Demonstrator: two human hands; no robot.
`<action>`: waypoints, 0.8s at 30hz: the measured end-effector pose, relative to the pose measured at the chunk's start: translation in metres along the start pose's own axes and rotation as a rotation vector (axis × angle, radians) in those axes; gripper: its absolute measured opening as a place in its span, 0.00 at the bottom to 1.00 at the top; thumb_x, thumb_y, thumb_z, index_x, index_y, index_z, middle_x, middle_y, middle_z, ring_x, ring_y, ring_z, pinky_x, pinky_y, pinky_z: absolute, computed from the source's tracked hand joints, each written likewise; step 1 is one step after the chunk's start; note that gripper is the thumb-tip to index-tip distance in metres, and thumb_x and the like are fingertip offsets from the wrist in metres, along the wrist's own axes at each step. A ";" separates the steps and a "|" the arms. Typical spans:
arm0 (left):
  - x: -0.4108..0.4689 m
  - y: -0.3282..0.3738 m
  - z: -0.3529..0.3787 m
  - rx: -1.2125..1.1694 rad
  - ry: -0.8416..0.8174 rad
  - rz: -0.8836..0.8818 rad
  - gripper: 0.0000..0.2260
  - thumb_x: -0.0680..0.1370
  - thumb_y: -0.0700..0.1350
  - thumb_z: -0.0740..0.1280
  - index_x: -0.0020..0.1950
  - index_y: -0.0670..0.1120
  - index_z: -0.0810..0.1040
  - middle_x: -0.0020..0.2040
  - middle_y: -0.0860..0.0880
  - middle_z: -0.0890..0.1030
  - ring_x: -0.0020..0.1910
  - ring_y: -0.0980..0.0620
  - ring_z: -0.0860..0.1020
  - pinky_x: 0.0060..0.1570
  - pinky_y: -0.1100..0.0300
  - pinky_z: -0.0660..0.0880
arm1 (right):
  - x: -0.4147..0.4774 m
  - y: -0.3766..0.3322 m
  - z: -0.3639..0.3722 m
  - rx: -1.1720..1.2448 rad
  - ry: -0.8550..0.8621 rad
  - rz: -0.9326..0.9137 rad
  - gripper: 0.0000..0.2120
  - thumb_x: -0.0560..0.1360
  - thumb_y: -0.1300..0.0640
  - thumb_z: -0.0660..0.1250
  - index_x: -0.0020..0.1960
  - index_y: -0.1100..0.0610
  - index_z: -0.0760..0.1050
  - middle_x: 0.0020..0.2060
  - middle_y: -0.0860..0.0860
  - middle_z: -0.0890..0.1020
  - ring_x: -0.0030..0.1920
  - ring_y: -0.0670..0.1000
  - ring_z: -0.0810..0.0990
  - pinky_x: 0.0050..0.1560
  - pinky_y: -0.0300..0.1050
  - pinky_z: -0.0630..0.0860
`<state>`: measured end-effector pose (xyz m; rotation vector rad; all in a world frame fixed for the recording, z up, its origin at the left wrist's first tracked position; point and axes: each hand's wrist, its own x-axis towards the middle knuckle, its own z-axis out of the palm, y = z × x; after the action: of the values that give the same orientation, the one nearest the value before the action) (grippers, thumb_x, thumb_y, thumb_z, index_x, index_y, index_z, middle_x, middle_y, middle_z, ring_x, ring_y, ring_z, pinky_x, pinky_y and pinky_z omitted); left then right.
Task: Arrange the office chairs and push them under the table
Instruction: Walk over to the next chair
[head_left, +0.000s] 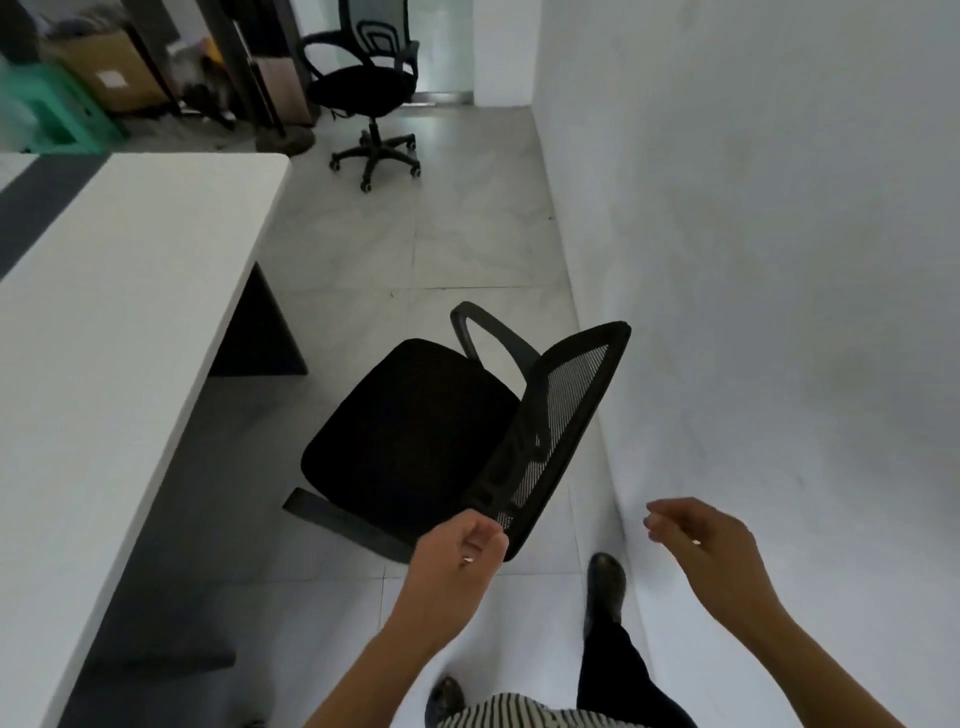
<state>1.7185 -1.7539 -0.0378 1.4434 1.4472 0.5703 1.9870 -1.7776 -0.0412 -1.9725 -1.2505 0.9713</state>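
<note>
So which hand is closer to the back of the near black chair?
Left. The left hand is right at the near corner of the mesh backrest, seemingly touching it. The right hand hovers apart from it, farther right, beside the white wall.

Near chair (415, 441) betw. table (130, 312) (left) & wall (753, 260); 2nd chair (363, 88) behind.

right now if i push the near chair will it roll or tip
Probably rolls easily: the similar far chair shows castors and the floor is smooth tile. The near chair may swivel instead of going straight. Its mesh back likely flexes.
</note>
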 end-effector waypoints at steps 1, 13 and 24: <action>0.011 0.002 0.007 -0.002 0.016 -0.025 0.03 0.76 0.47 0.65 0.46 0.51 0.78 0.41 0.55 0.81 0.42 0.64 0.77 0.41 0.73 0.72 | 0.026 -0.005 -0.001 -0.047 0.007 -0.035 0.04 0.74 0.54 0.69 0.49 0.50 0.81 0.41 0.44 0.85 0.43 0.43 0.83 0.44 0.35 0.74; 0.093 -0.009 0.109 0.337 0.456 -0.439 0.12 0.75 0.55 0.59 0.44 0.49 0.78 0.42 0.54 0.77 0.43 0.52 0.77 0.45 0.55 0.75 | 0.300 -0.005 0.042 -0.769 -0.168 -0.869 0.18 0.74 0.46 0.57 0.42 0.54 0.82 0.39 0.50 0.85 0.44 0.53 0.81 0.58 0.52 0.68; 0.125 -0.013 0.088 0.394 0.768 -0.594 0.16 0.75 0.59 0.55 0.38 0.50 0.75 0.35 0.54 0.77 0.35 0.53 0.76 0.35 0.59 0.73 | 0.342 -0.052 0.101 -0.815 -0.220 -1.104 0.19 0.75 0.50 0.56 0.35 0.55 0.81 0.33 0.50 0.83 0.36 0.55 0.79 0.50 0.52 0.67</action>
<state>1.8111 -1.6657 -0.1232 1.0033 2.5925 0.4873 1.9764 -1.4321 -0.1449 -1.2105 -2.6995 0.0781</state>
